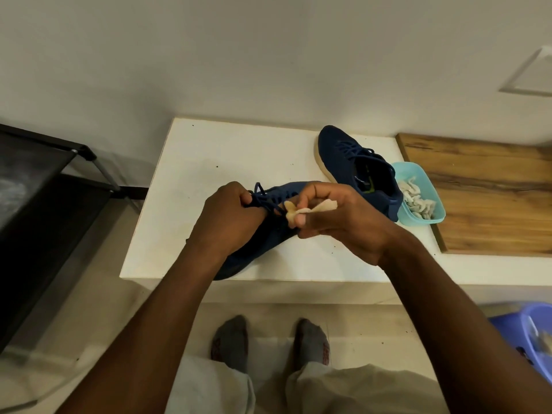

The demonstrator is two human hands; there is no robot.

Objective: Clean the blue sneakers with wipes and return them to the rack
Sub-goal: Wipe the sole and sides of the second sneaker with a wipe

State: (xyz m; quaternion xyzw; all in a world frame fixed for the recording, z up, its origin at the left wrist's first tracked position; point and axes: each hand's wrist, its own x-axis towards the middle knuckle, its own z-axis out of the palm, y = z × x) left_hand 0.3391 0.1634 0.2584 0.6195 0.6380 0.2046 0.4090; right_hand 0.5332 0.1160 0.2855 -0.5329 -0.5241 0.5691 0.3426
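One blue sneaker (pixel 254 252) lies on the white table (pixel 209 162), its heel over the front edge. My left hand (pixel 230 219) grips its laces and tongue. My right hand (pixel 337 219) pinches a crumpled whitish wipe (pixel 301 209) against the laces, just beside my left hand. The second blue sneaker (pixel 355 165), with a cream sole, stands further back on the table, toe pointing away, touching a teal tub (pixel 430 219) that holds several crumpled wipes. The near sneaker's middle is hidden under my hands.
A black shoe rack (pixel 44 189) stands at the left, beside the table. A wooden board (pixel 493 189) lies on the right part of the table under the teal tub. A purple bin (pixel 531 333) sits on the floor at the lower right. My socked feet (pixel 268 342) stand before the table.
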